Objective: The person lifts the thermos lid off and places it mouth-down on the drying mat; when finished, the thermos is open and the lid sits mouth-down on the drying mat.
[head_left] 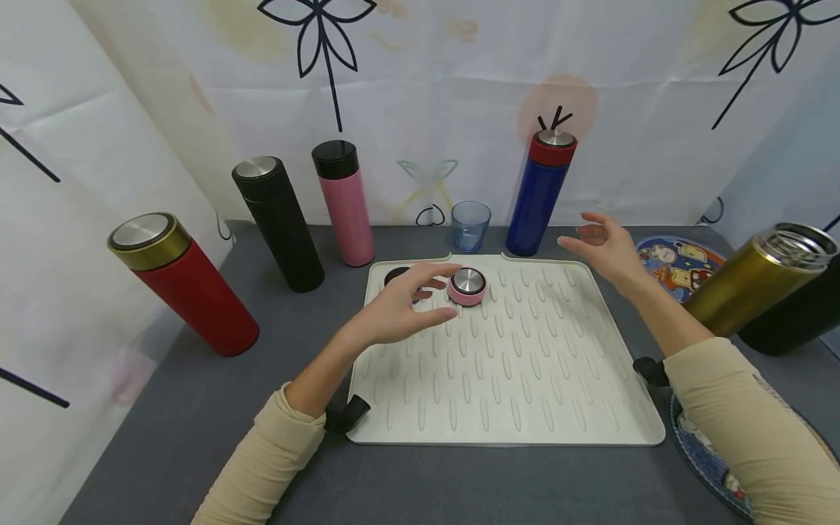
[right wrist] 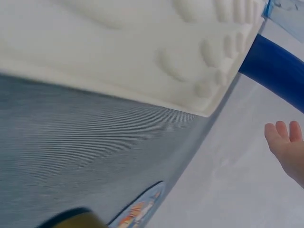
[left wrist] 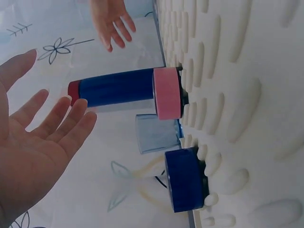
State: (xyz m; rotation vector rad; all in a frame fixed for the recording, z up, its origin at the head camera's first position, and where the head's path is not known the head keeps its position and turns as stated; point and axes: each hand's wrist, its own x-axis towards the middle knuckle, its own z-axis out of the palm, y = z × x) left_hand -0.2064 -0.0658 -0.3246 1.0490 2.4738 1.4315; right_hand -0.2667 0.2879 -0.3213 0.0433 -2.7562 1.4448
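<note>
My left hand (head_left: pixel 408 305) hovers over the white ribbed tray (head_left: pixel 499 408), its fingers spread and holding nothing. Just past its fingertips, a pink lid with a steel top (head_left: pixel 467 287) sits on the tray. A blue lid (left wrist: pixel 184 180) stands near it, mostly hidden behind the hand in the head view. My right hand (head_left: pixel 605 248) is raised beyond the tray's far right corner, fingers loosely extended and nothing in them. The nearest thing to it is a blue flask with a red lid (head_left: pixel 541 193), standing apart from the fingers.
A red flask (head_left: pixel 197 292), a black flask (head_left: pixel 278 226) and a pink flask (head_left: pixel 344 208) stand on the left. A clear blue cup (head_left: pixel 470 227) is behind the tray. To the right are a lidless gold flask (head_left: pixel 748 284), a dark flask (head_left: pixel 790 317) and a cartoon-printed plate (head_left: pixel 679 262).
</note>
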